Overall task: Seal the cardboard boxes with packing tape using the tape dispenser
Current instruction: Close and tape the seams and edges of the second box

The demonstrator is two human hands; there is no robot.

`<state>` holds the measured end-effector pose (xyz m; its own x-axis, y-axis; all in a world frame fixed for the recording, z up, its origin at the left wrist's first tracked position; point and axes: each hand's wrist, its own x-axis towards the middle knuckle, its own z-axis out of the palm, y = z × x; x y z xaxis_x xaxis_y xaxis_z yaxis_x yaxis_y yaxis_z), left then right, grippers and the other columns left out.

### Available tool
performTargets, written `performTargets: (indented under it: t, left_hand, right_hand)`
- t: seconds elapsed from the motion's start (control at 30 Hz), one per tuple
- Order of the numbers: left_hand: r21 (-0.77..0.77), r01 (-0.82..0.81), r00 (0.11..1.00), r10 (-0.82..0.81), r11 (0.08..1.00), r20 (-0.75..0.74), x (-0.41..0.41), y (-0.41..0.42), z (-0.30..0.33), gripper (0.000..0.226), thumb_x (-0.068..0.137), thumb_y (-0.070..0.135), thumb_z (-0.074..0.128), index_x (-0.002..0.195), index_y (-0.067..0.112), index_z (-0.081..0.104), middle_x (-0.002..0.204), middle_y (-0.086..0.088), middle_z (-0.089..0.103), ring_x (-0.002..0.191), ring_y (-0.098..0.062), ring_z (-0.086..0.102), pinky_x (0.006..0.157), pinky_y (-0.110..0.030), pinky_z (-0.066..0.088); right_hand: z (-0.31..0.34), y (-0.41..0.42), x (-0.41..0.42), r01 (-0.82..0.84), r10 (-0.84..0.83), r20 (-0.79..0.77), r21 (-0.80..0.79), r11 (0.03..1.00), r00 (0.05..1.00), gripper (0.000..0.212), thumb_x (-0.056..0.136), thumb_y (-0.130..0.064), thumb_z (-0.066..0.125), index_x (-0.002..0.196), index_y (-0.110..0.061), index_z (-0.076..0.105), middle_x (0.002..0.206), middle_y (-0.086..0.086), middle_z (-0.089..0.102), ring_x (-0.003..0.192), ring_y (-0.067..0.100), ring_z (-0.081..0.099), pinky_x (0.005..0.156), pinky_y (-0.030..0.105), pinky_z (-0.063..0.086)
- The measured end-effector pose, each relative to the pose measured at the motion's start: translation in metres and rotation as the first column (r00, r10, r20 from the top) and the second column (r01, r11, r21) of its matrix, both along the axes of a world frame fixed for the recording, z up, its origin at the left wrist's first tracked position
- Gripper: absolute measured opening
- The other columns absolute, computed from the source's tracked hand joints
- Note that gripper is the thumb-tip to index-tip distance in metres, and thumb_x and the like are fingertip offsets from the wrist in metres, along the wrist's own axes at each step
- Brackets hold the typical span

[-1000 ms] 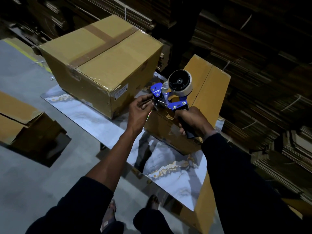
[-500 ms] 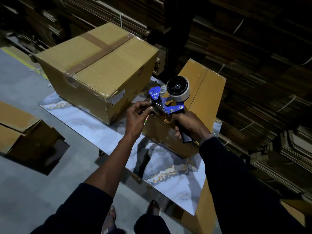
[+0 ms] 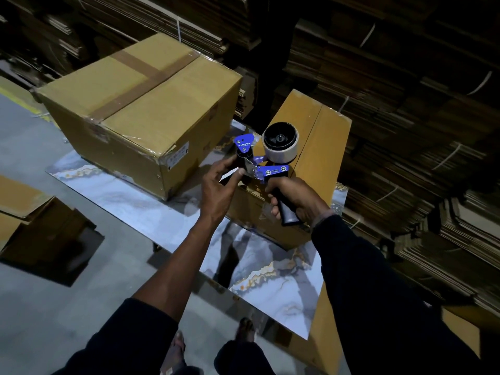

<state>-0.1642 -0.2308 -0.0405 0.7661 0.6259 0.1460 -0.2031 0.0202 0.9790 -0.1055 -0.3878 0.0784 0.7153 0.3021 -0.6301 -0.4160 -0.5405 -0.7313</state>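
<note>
Two feet (image 3: 211, 345) in sandals show at the bottom edge, on the grey floor (image 3: 54, 307). Both arms reach forward over a marble-patterned table (image 3: 270, 280), sleeves dark, the left forearm bare from the elbow down.

Right hand (image 3: 300, 201) has its fingers wrapped round the black handle of the dispenser (image 3: 266, 163), wrist bent so the tool sits upright above the near edge of the small box (image 3: 319, 147). Left hand (image 3: 217, 185) comes in from the left, palm turned right, thumb and forefinger pinched at the dispenser's front end by the metal plate, where a short clear strip of tape seems to lie; the remaining fingers curl loosely below. Whether the tape end itself is between the fingertips I cannot tell.

Blue plates frame the dispenser, and the triangular one carries white lettering that reads roughly "XMUNIX", with a smaller line beneath it too fine to read. Its tape roll (image 3: 280, 144) is pale with a black hub.

Beyond the tool, the small box stands on the table with its top flaps closed along a centre seam. Farther left, the big box (image 3: 140, 104) rests on the table, brown tape crossing its top, a small white label on its near right face, print illegible. Stacks of flattened cardboard (image 3: 405, 90) fill the dark background.
</note>
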Motion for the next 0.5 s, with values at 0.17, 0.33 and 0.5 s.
performTargets:
  t: [0.17, 0.33, 0.5]
  left_hand:
    - [-0.049, -0.076, 0.997, 0.075, 0.996, -0.026, 0.0023, 0.0019, 0.0023, 0.023, 0.087, 0.016, 0.084, 0.109, 0.011, 0.076, 0.110, -0.007, 0.075, 0.104, -0.021, 0.073, 0.092, -0.043, 0.061]
    - [-0.052, -0.065, 0.998, 0.065, 0.996, -0.016, 0.0015, 0.0047, 0.0067, 0.011, 0.089, 0.011, 0.081, 0.094, 0.004, 0.075, 0.094, -0.011, 0.075, 0.090, -0.026, 0.073, 0.081, -0.036, 0.061]
    - [-0.091, -0.044, 0.999, 0.042, 0.995, -0.020, -0.0002, 0.0064, 0.0041, 0.006, 0.091, 0.015, 0.080, 0.092, 0.013, 0.073, 0.093, -0.011, 0.075, 0.090, -0.032, 0.072, 0.083, -0.044, 0.061]
  right_hand:
    - [-0.0012, -0.0015, 0.0027, -0.016, 0.018, -0.104, 0.012, 1.000, 0.994, 0.021, 0.090, -0.017, 0.060, 0.071, -0.011, 0.051, 0.059, 0.006, 0.049, 0.043, 0.021, 0.048, 0.044, 0.024, 0.041]
    - [-0.0023, -0.0025, 0.0053, -0.011, 0.014, -0.159, 0.020, 1.000, 0.987, 0.026, 0.092, -0.018, 0.058, 0.068, -0.013, 0.050, 0.059, 0.005, 0.047, 0.044, 0.020, 0.046, 0.044, 0.023, 0.040]
    - [-0.0024, -0.0015, 0.0054, -0.021, 0.022, -0.175, 0.008, 1.000, 0.984, 0.028, 0.093, -0.018, 0.057, 0.067, -0.013, 0.049, 0.059, 0.005, 0.046, 0.044, 0.019, 0.046, 0.045, 0.025, 0.039]
